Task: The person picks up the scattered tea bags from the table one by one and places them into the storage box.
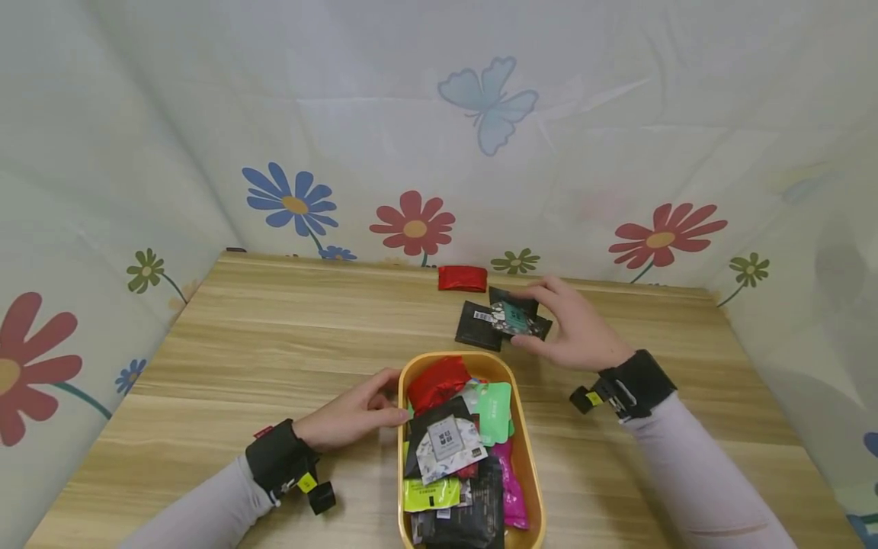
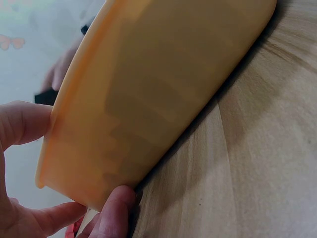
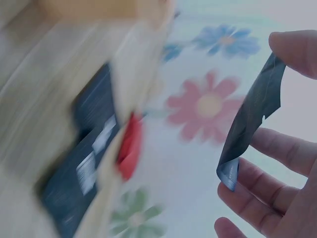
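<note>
A yellow-orange plastic tub (image 1: 530, 488) full of assorted sachets stands at the table's front. My left hand (image 1: 357, 412) holds its left side, the thumb at the rim and the fingers around the far corner. In the left wrist view, the tub's outer wall (image 2: 158, 89) fills the middle. Beyond the tub, my right hand (image 1: 572, 324) pinches a black sachet with a green and patterned label (image 1: 516, 319). The right wrist view shows this sachet (image 3: 250, 116) edge-on between thumb and fingers, above the table. Two black sachets (image 1: 473, 332) lie beneath it, overlapping in the head view.
A red packet (image 1: 463, 278) lies at the table's back edge, near the floral curtain (image 1: 549, 175). Inside the tub are another red packet (image 1: 439, 381), a patterned black sachet (image 1: 446, 442), a green one (image 1: 494, 412), a yellow one (image 1: 430, 494) and a magenta one (image 1: 511, 488).
</note>
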The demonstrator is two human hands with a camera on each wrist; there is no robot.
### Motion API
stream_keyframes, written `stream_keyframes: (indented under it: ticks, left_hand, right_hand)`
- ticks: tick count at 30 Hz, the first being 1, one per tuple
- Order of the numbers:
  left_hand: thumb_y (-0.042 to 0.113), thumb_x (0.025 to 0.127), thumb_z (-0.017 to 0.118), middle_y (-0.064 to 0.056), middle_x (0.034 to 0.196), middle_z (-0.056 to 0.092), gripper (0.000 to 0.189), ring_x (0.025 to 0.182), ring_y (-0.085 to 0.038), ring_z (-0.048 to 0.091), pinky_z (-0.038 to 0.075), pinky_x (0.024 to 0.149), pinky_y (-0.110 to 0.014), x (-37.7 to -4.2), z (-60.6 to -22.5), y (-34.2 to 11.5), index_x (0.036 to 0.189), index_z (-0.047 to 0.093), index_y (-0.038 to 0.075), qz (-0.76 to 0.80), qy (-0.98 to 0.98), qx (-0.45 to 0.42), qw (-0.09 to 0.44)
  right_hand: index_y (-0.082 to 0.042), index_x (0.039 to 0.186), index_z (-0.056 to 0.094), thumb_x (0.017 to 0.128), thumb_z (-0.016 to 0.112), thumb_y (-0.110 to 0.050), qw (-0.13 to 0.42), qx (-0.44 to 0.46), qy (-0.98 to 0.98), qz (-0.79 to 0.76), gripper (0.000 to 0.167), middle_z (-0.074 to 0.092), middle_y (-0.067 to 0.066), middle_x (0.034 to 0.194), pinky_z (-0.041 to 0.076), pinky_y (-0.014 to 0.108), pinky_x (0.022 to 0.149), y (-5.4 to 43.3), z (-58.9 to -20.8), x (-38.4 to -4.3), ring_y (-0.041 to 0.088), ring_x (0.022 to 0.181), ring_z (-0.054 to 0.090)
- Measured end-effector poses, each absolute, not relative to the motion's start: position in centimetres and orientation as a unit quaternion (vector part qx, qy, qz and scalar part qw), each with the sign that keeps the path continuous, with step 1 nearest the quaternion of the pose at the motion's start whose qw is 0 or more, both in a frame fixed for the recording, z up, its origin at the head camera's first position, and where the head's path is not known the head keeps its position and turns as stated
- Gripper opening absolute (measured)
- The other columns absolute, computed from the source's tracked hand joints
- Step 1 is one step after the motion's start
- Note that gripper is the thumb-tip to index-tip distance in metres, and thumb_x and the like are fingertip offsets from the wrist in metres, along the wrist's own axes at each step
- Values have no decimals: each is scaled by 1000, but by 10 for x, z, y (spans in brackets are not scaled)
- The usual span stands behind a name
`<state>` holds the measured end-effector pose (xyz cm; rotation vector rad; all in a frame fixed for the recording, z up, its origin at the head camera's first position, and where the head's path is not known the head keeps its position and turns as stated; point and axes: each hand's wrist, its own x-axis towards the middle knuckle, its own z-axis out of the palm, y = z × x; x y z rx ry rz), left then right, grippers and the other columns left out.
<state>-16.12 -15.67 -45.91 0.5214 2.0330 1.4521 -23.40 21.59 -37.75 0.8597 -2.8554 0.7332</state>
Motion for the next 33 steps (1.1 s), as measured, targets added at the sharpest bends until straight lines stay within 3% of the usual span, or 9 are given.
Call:
stream_keyframes:
  ticks: [8,16,23,27,33]
  left_hand:
    - [31,100,65,-14,148,52,66,100,-21,68,49,87,-28,-162,-458,-158,157,37,13,547,760,205,286]
    - [29,101,64,-15,148,52,64,104,-21,68,49,94,-31,-162,-460,-159,157,37,14,553,753,209,289]
    - [30,101,64,-15,148,51,65,105,-21,69,49,95,-32,-162,-460,-158,158,36,13,554,753,210,287]
    - [30,101,65,-15,149,51,66,104,-21,69,49,95,-34,-161,-460,-158,158,36,13,554,754,204,288]
    - [29,101,66,-15,148,51,66,104,-21,69,49,94,-33,-161,-461,-158,157,37,13,555,754,200,289]
  right_hand:
    - [-21,144,58,80,88,-39,66,404,-872,267,73,54,-2,138,58,38,92,184,-331,-189,12,118,52]
    - [-26,148,53,79,86,-51,9,446,-859,252,80,52,-6,139,57,37,97,162,-324,-160,9,123,50]
    - [-23,165,25,78,78,-68,-112,409,-878,222,111,20,3,172,44,61,114,161,-343,-157,29,153,30]
    - [-20,165,26,78,81,-63,-96,389,-886,235,111,20,8,172,40,68,113,172,-350,-170,36,154,28]
    - [-19,165,25,81,80,-61,-66,352,-906,225,108,22,12,171,44,64,112,192,-362,-194,39,151,35]
